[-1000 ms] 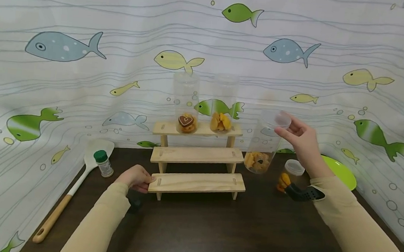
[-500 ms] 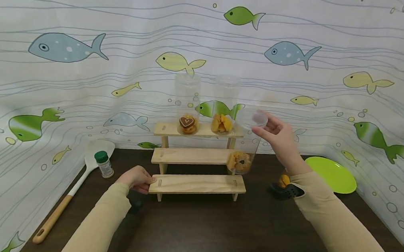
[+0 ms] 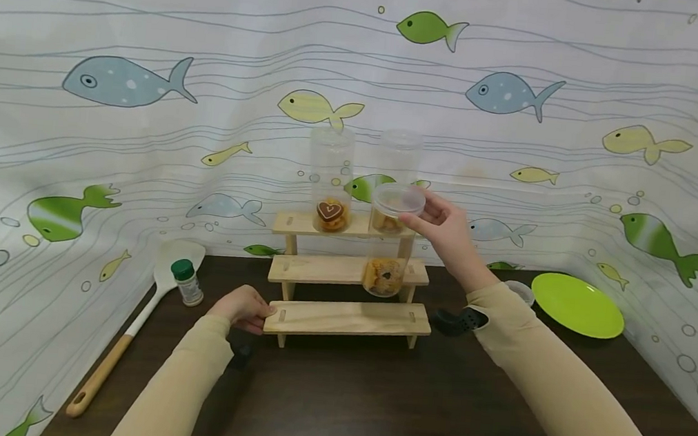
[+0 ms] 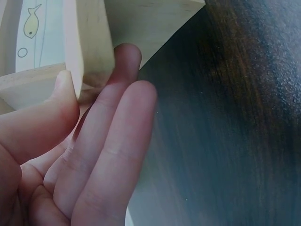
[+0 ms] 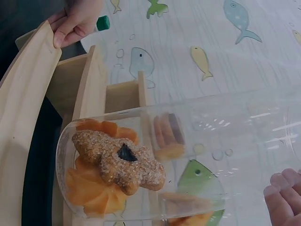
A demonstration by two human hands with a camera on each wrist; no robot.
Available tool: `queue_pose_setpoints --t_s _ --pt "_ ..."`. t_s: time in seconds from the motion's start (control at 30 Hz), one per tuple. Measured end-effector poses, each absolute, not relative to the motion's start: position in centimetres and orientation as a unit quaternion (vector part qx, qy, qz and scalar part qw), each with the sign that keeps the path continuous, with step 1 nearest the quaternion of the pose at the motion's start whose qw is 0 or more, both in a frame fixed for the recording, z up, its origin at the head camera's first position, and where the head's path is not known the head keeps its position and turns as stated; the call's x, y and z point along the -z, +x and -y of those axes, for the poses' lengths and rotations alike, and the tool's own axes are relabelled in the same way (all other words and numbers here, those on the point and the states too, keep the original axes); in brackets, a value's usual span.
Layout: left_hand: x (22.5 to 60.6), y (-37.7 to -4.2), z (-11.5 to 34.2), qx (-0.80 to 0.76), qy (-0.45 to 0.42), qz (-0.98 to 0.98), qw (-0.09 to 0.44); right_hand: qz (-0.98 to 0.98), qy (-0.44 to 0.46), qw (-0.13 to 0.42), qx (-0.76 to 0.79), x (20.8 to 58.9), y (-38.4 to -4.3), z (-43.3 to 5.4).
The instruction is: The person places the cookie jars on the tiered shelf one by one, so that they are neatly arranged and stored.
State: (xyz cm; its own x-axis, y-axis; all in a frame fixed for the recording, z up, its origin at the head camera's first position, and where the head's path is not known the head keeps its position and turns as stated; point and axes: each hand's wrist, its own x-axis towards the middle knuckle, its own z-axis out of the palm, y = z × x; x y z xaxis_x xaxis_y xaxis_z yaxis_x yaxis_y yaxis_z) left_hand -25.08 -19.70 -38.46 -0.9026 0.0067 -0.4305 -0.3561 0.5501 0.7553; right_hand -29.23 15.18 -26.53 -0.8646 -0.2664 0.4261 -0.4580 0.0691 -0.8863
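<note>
My right hand [image 3: 447, 233] grips a tall clear plastic jar [image 3: 385, 245] near its lidded top, thumb in front. Orange cookies and a sugar-coated cookie [image 5: 120, 160] with a dark centre lie in its bottom. The jar's base overlaps the right part of the middle step of a three-step wooden stand [image 3: 313, 270]. At the lowest step's left end, my left hand [image 3: 244, 308] pinches the board, with the thumb on top and fingers below. Two similar jars stand on the top step: the left jar [image 3: 330, 168] shows a heart cookie, the right jar [image 3: 400, 154] is partly covered.
Left of the stand are a green-capped shaker bottle [image 3: 187, 283] and a white spatula with a wooden handle [image 3: 100, 376]. A lime-green plate [image 3: 578, 306] lies at the right, with a small lidded container [image 3: 520, 290] mostly hidden behind the right sleeve.
My right hand has carried the jar leftward from beside the stand to the middle step, and the jar is now more upright. My left hand keeps its grip on the lowest step.
</note>
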Motion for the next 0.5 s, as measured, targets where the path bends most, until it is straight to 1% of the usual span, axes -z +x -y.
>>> queue_pose_setpoints --t_s 0.3,0.5 --pt "38.6 -25.2 19.7 -0.471 -0.100 -0.854 0.199 0.707 0.268 0.072 -0.651 26.6 -29.8 -12.6" --pt "38.5 -25.2 19.9 -0.462 -0.103 -0.857 0.203 0.688 0.263 0.064 -0.674 26.7 -30.4 -10.9"
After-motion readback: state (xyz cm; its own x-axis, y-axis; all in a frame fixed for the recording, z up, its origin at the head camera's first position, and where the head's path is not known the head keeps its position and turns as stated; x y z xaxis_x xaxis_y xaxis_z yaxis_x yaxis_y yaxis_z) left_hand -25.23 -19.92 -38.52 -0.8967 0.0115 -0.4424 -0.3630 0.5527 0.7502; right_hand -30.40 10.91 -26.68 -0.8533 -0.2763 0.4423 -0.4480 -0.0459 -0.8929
